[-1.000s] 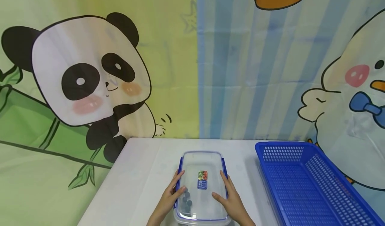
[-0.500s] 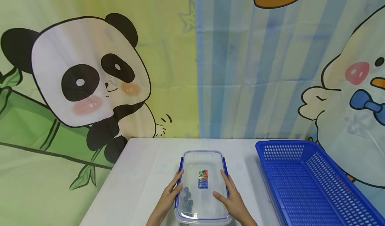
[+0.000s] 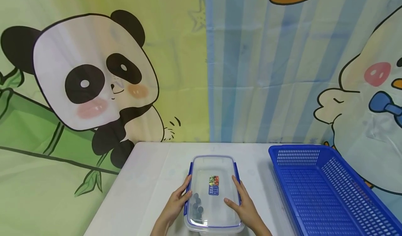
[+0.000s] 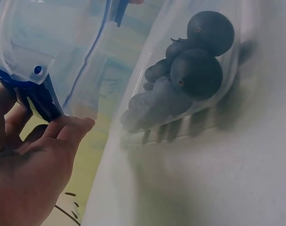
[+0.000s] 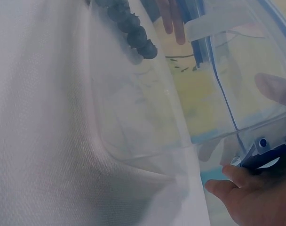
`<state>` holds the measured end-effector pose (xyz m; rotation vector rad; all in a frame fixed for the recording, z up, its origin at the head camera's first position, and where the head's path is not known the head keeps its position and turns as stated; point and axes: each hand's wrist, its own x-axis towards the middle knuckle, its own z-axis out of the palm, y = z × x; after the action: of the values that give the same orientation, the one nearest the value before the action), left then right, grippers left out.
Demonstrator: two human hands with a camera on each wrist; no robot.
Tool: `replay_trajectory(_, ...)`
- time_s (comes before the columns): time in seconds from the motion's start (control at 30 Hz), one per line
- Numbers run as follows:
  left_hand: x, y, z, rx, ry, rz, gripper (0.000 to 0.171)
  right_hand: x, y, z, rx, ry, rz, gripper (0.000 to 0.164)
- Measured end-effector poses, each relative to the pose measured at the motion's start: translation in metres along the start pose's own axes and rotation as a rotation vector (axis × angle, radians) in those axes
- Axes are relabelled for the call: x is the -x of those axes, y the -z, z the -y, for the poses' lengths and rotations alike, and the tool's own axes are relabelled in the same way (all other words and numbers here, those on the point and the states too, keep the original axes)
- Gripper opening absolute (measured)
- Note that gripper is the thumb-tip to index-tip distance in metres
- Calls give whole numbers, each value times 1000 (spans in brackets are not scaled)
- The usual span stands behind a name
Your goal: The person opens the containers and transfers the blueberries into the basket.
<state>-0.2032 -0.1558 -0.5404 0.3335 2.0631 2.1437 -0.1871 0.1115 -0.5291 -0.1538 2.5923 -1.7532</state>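
A clear plastic food container (image 3: 216, 208) with a blue-edged lid stands lengthwise on the white table. Dark blueberries (image 4: 197, 73) lie inside it, gathered along the left side in the head view. My left hand (image 3: 173, 204) grips the container's left edge, thumb at the lid's rim; in the left wrist view its bent fingers are at a blue side latch (image 4: 42, 101). My right hand (image 3: 246, 208) holds the right edge with its thumb over the lid, and its fingertips are at the other latch (image 5: 270, 157) in the right wrist view.
A blue plastic basket (image 3: 273, 155) with perforated walls stands on the table to the right of the container. The white table (image 3: 150, 180) ends at a cartoon-printed curtain (image 3: 179, 54) behind.
My left thumb and forefinger have drawn back slightly from the lid toward its left edge. The right hand keeps its place on the container. The head view has shifted a little.
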Motion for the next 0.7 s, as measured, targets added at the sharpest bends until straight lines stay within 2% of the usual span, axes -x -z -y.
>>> replay_trajectory(0.23, -1, 3, 0, 15, 4, 19, 57, 0, 0, 3, -1, -19, -2, 82)
replay_trajectory(0.7, -1, 7, -1, 19, 6, 74, 59, 0, 0, 6, -3, -2, 9, 81)
